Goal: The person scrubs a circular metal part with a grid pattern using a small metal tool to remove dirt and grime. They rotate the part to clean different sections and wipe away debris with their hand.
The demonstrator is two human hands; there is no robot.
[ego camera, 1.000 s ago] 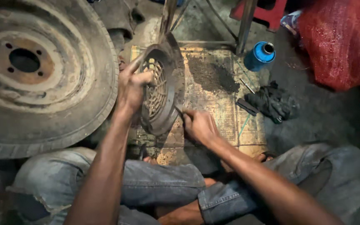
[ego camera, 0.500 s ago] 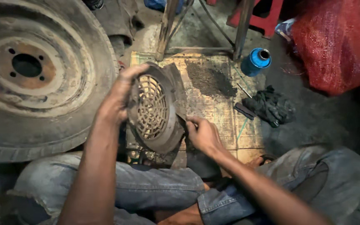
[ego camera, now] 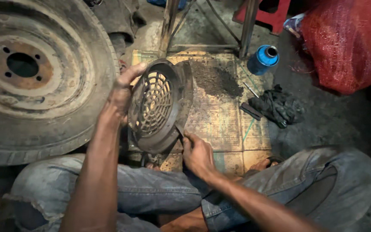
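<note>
1. Upright on its edge, a round, dirty metal cover [ego camera: 155, 107] with a grille of slots is held over a worn cardboard sheet [ego camera: 224, 124] spread on the floor.
2. The cover's upper left rim is gripped by the left hand [ego camera: 121, 96], with the thumb stretched along the top edge and the fingers hidden behind the rim.
3. A thin, dark tool [ego camera: 179, 130] is pinched in the right hand [ego camera: 198, 154], and its tip is set against the lower right edge of the cover.
4. The right hand is closed around the tool, just below the cover and above the knees.
5. A patch of dark dirt [ego camera: 215, 79] is seen on the cardboard, just to the right of the cover.
6. A large old wheel [ego camera: 35, 73] with a rusty hub is lying to the left, close behind the left forearm.
7. A blue can [ego camera: 263, 60] is standing near the cardboard's far right corner, and a black rag [ego camera: 278, 105] is bunched up on the floor below it.
8. A red mesh sack [ego camera: 348, 43] is placed at the upper right, well apart from both hands.
9. Grey, soiled trousers [ego camera: 151, 193] are seen on the bent legs at the bottom of the view.
</note>
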